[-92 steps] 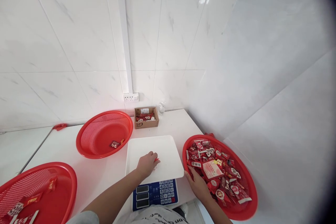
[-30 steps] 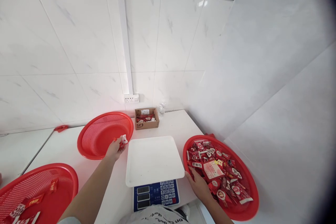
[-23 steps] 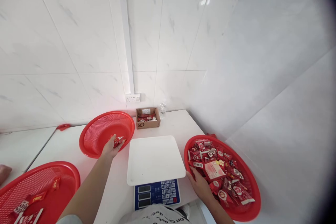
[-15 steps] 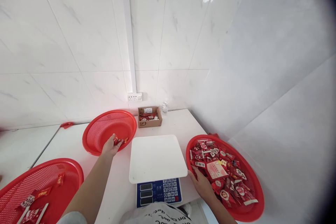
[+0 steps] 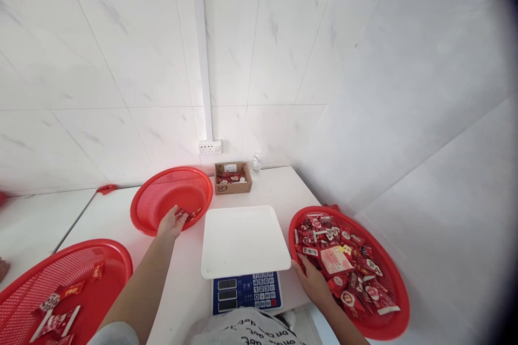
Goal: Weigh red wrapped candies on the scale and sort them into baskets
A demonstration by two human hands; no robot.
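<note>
My left hand reaches over the near rim of a red plastic basket at the back left. Its fingers are apart, and a small red packet lies at their tips; whether they still touch is hard to tell. A second red packet lies beside it. My right hand grips the left rim of another red basket, fingers over the inside edge. Many red wrapped packets and a pink card-like packet fill that basket.
Between the hands stands a scale with a white pan and blue keypad. A third red basket with several packets is at the front left. A cardboard box and a clear plastic item stand by the wall.
The red packet between my left fingers now lies at their tips in the basket, and the fingers have loosened. My right hand keeps its hold on the rim. The view has shifted slightly.
</note>
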